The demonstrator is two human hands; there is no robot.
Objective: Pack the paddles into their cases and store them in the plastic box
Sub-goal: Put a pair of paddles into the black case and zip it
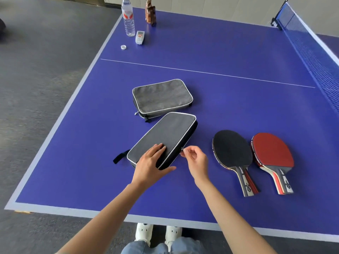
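Two grey zip cases lie on the blue table-tennis table (238,52). The near case (170,132) lies at a slant, and my left hand (152,164) presses flat on its near corner, thumb under the edge. My right hand (196,160) pinches the zipper pull (182,149) on the case's right side. The far case (162,97) lies closed just behind it. To the right lie a black-faced paddle (232,151) and a red-faced paddle (272,152), handles toward me; each seems stacked on another paddle. No plastic box is in view.
At the far left of the table stand a water bottle (128,17) and a brown bottle (150,13), with a small white device (140,37) and a bottle cap (123,47) near them. The net (311,52) runs along the right. The table's edge is close to my feet.
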